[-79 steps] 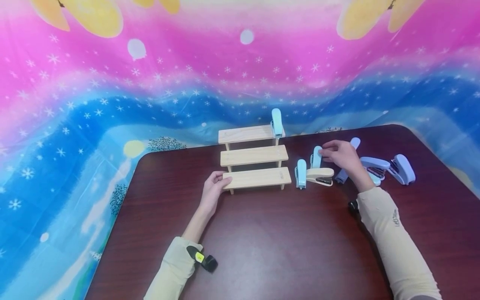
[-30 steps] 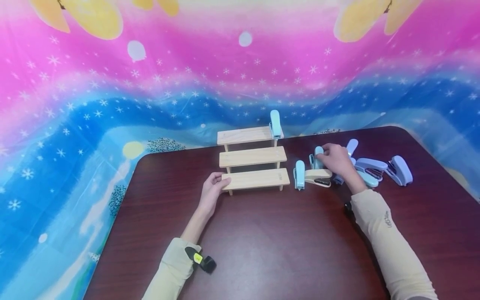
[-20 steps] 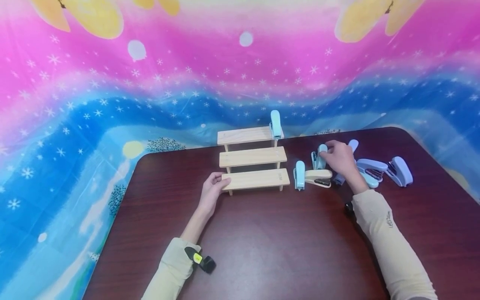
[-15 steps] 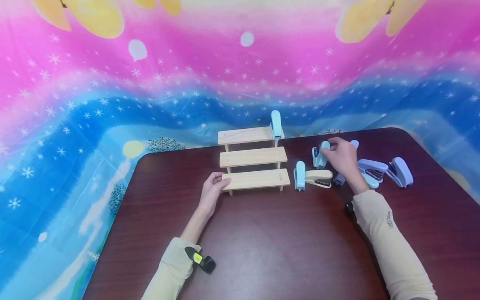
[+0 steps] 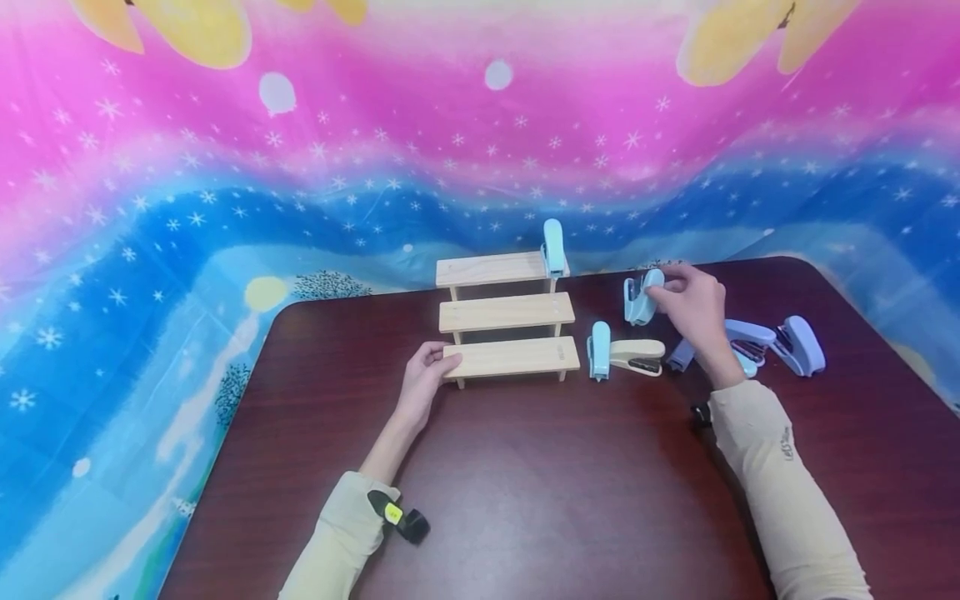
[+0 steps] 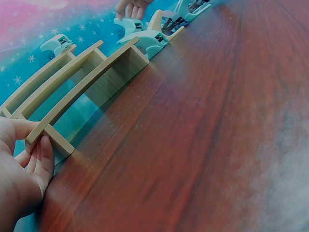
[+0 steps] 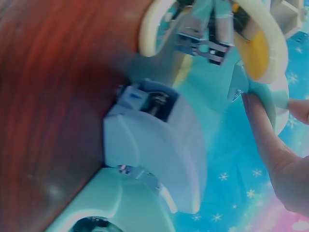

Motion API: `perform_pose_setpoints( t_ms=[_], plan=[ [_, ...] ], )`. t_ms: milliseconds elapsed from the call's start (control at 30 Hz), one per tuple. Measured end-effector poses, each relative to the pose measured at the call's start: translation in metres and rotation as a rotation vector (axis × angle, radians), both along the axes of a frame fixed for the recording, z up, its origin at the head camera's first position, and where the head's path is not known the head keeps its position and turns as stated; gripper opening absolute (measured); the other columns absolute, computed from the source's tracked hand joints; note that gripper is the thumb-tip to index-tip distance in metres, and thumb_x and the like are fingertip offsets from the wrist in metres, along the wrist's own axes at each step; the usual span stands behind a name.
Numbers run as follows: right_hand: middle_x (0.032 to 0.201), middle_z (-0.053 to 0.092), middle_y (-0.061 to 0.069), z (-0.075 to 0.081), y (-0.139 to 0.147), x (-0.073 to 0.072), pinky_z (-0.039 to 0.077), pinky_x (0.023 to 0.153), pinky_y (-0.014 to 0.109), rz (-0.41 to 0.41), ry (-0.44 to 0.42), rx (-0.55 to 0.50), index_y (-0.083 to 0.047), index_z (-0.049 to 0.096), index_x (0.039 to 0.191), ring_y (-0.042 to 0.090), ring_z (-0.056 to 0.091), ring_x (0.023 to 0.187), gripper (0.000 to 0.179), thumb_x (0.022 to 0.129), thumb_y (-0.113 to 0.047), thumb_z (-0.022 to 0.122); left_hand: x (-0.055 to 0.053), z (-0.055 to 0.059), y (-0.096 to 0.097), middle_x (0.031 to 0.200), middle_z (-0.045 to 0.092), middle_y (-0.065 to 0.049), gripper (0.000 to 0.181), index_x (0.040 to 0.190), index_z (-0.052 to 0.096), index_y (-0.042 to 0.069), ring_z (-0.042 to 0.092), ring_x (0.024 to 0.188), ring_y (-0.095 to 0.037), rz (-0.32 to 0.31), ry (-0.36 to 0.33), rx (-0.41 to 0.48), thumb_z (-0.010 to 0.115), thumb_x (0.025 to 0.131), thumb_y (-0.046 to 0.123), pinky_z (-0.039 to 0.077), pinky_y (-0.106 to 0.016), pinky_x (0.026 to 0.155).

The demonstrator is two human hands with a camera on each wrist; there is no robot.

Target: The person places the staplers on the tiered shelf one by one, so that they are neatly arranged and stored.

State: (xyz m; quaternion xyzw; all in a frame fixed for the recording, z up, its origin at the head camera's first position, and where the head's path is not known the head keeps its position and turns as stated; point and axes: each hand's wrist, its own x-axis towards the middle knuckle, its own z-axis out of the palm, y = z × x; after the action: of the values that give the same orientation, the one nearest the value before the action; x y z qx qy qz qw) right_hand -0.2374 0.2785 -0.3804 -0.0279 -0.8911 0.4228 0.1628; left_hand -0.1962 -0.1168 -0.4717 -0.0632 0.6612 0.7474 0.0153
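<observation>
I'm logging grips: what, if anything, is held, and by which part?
The right hand pinches a teal stapler by its top handle; the left hand grips the wooden rack by the left end of its lowest step.

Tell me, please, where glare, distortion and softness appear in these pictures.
Head view: pale glare on the tabletop, low centre; left wrist view: whitish glare at right, and the three-tier wooden shelf looks bowed; right wrist view: the mint stapler at the bottom looks soft.
</observation>
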Motion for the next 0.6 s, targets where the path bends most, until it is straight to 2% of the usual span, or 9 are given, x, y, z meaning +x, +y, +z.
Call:
perform_pose_setpoints(
  t_ms=[133, 367, 600],
  plan=[
    [0.105, 0.072, 0.03, 0.009, -0.002, 0.003, 0.051, 0.058, 0.011, 0.007, -0.003, -0.044, 0.005, 0.064, 0.133, 0.008, 0.071, 0.066, 0.045, 0.096, -0.018, 0.07, -0.001, 0.001, 0.0, 0.103, 0.063, -0.005, 0.033, 0.121, 0.059, -0.003, 0.062, 0.087, -0.012, 0.001, -0.007, -0.006, 0.072, 0.092, 0.006, 0.053, -0.024, 0.079],
    [0.111, 0.072, 0.028, 0.022, -0.005, 0.009, 0.054, 0.061, 0.013, -0.003, 0.002, -0.116, 0.003, 0.063, 0.136, -0.008, 0.065, 0.064, 0.047, 0.097, -0.021, 0.072, 0.0, 0.0, 0.0, 0.103, 0.062, -0.004, 0.034, 0.121, 0.059, -0.003, 0.061, 0.087, -0.01, -0.007, -0.008, -0.007, 0.074, 0.092, 0.007, 0.051, -0.023, 0.079],
    [0.092, 0.077, 0.003, 0.036, -0.011, 0.013, 0.058, 0.064, 0.016, -0.021, 0.033, -0.224, 0.002, 0.066, 0.134, -0.006, 0.067, 0.066, 0.045, 0.094, -0.016, 0.075, 0.001, 0.003, 0.001, 0.097, 0.063, -0.003, 0.029, 0.121, 0.059, -0.005, 0.061, 0.084, -0.01, 0.001, 0.013, -0.002, 0.067, 0.095, 0.004, 0.053, -0.022, 0.076]
  ],
)
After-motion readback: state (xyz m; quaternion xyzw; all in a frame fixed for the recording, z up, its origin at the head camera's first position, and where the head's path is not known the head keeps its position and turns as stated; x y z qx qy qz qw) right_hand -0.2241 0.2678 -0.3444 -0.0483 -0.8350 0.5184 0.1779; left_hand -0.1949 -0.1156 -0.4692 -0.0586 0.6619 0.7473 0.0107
